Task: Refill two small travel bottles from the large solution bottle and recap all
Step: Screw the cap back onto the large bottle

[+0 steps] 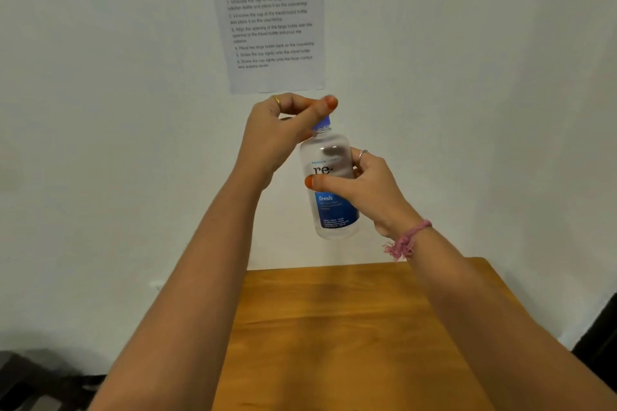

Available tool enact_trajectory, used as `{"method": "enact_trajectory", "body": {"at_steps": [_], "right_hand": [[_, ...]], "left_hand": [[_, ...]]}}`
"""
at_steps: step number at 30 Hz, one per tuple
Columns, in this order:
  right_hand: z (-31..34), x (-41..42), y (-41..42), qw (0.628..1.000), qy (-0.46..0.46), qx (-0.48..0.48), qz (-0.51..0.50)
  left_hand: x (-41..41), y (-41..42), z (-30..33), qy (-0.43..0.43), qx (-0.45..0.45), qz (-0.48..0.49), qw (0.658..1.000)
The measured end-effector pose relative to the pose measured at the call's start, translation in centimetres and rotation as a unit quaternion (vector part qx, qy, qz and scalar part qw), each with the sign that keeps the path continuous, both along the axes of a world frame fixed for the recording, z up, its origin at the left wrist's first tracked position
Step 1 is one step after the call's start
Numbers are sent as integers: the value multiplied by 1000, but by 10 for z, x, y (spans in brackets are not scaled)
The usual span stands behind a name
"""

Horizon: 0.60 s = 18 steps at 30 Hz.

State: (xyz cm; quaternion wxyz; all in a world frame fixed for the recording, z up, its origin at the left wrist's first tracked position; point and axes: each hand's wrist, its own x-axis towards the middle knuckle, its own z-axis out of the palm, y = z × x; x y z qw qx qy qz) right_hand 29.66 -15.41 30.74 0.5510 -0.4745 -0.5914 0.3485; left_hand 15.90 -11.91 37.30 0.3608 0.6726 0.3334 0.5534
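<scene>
The large solution bottle (329, 157) is clear with a blue label and a blue cap (322, 124). It is held upright in the air above the far edge of the table, in front of the wall. My right hand (367, 190) wraps around its middle from the right. My left hand (283, 130) is closed over the cap from the left, fingers pinched on it. No small travel bottles are in view.
A wooden table (350, 327) lies below my arms, its far edge against a white wall. A printed instruction sheet (270, 17) hangs on the wall above the bottle. Dark objects sit at the bottom left (40, 380) and right edge (601, 337).
</scene>
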Motion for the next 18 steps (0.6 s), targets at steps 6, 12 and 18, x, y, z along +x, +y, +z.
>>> {"method": "enact_trajectory", "body": {"at_steps": [6,12,18], "right_hand": [[5,-28,-9,1000,27,3,5],[6,-52,-17,999,51,-6,16],[5,-70,-23,998,54,-2,17]], "left_hand": [[-27,-9,8,6,-27,-29,999],[-58,-17,9,53,-33,-78,995],[-63,-25,2,-3,-50,-30,998]]}}
